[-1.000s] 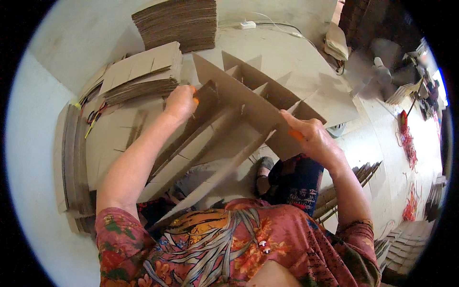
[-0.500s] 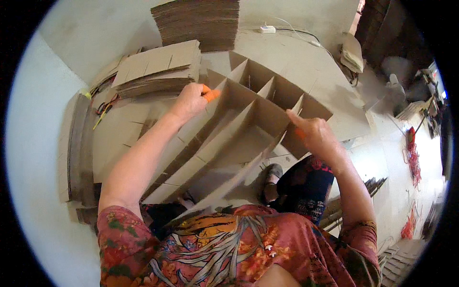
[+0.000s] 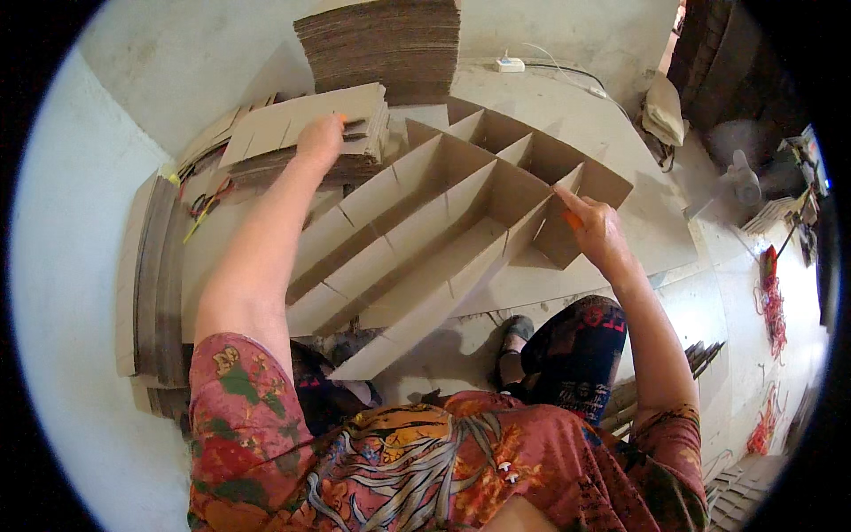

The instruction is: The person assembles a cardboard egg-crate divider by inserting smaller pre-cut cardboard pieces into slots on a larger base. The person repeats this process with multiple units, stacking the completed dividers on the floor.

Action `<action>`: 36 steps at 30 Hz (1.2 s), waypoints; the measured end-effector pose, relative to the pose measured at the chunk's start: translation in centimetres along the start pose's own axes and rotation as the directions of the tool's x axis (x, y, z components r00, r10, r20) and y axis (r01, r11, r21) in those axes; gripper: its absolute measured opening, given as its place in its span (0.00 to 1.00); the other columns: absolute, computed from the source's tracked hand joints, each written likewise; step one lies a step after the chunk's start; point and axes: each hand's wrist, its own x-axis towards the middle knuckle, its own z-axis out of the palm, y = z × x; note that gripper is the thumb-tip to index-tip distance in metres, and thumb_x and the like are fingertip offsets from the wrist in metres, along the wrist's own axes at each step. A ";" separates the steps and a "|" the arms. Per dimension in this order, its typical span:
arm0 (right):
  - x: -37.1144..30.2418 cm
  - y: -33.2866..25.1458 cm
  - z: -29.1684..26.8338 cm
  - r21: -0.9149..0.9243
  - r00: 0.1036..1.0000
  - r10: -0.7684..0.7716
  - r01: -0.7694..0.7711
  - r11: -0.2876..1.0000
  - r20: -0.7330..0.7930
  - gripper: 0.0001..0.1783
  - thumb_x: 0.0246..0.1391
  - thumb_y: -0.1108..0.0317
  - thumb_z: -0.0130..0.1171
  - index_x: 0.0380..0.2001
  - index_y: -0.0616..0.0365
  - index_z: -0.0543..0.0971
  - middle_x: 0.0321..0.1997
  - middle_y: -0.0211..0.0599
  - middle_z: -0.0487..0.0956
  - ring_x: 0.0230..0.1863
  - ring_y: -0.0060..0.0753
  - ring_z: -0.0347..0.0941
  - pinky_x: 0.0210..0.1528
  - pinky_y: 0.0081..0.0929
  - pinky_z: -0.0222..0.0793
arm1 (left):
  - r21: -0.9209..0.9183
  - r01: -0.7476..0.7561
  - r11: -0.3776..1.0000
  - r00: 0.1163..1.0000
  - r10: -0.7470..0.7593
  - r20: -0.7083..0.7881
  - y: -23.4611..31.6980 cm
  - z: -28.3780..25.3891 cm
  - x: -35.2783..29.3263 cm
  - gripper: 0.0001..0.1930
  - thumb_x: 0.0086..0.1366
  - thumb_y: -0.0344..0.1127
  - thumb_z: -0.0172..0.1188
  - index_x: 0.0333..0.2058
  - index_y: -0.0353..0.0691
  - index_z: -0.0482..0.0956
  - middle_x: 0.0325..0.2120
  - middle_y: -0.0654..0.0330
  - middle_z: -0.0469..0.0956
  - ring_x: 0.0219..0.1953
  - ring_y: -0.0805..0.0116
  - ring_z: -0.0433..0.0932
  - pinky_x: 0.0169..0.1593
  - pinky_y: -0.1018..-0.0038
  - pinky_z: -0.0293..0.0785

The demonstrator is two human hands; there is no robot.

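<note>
A cardboard divider point(image 3: 425, 199) of interlocked slotted strips stands in front of me, its long strips fanning toward my lap and its far end forming small cells. My right hand point(image 3: 596, 232) pinches it near the right-hand joint, index finger stretched along the edge. At the back left, my left hand point(image 3: 321, 140) rests at a stack of slotted cardboard strips point(image 3: 266, 133), fingers closed at the right end of the top strip. Most of that hand's fingertips are hidden; one orange finger cover shows. Orange also shows on the right hand's fingers.
A tall cardboard pile point(image 3: 381, 49) stands against the wall. Scissors point(image 3: 206, 208) lie left, by upright cardboard sheets point(image 3: 152, 275). A white power strip point(image 3: 510, 65) with cable sits behind the work surface. At right are a fan point(image 3: 740, 182) and red string point(image 3: 771, 306).
My left hand has left the divider and moved left and back to the strip stack. The right hand stays on the divider's right side. The view has shifted slightly.
</note>
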 end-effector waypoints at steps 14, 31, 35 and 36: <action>1.8 -9.8 -3.0 0.935 0.947 0.314 -0.177 0.308 0.076 0.17 0.54 0.73 0.51 0.47 0.69 0.71 0.43 0.42 0.75 0.39 0.34 0.74 0.43 0.26 0.70 | -0.559 -0.491 0.669 0.799 0.089 -0.595 5.1 -6.4 -9.3 0.15 0.59 0.26 0.54 0.46 0.41 0.77 0.35 0.55 0.80 0.37 0.67 0.78 0.44 0.75 0.72; -4.1 -9.6 -3.2 0.748 0.949 0.289 -0.103 0.656 -0.123 0.11 0.54 0.75 0.54 0.41 0.64 0.78 0.37 0.28 0.79 0.38 0.18 0.69 0.42 0.19 0.65 | -0.970 -0.019 0.242 0.998 -0.060 -0.035 2.3 -2.2 -6.4 0.15 0.61 0.34 0.57 0.45 0.33 0.74 0.33 0.61 0.77 0.33 0.75 0.73 0.35 0.79 0.70; -5.7 -9.0 -1.0 0.710 0.915 0.397 -0.231 0.665 -0.074 0.10 0.54 0.75 0.54 0.40 0.64 0.78 0.36 0.27 0.79 0.39 0.18 0.68 0.42 0.19 0.65 | -0.947 0.033 0.318 0.997 -0.073 0.011 2.5 -1.7 -7.0 0.13 0.61 0.34 0.57 0.42 0.32 0.76 0.30 0.61 0.78 0.29 0.76 0.72 0.33 0.78 0.68; -6.3 -8.5 0.5 0.740 0.921 0.388 -0.238 0.629 -0.034 0.10 0.54 0.75 0.55 0.40 0.64 0.78 0.37 0.28 0.79 0.39 0.18 0.68 0.42 0.19 0.65 | -0.902 0.108 0.417 0.994 -0.036 0.102 2.0 -0.4 -7.1 0.13 0.61 0.33 0.57 0.41 0.32 0.77 0.30 0.61 0.78 0.29 0.76 0.72 0.34 0.78 0.69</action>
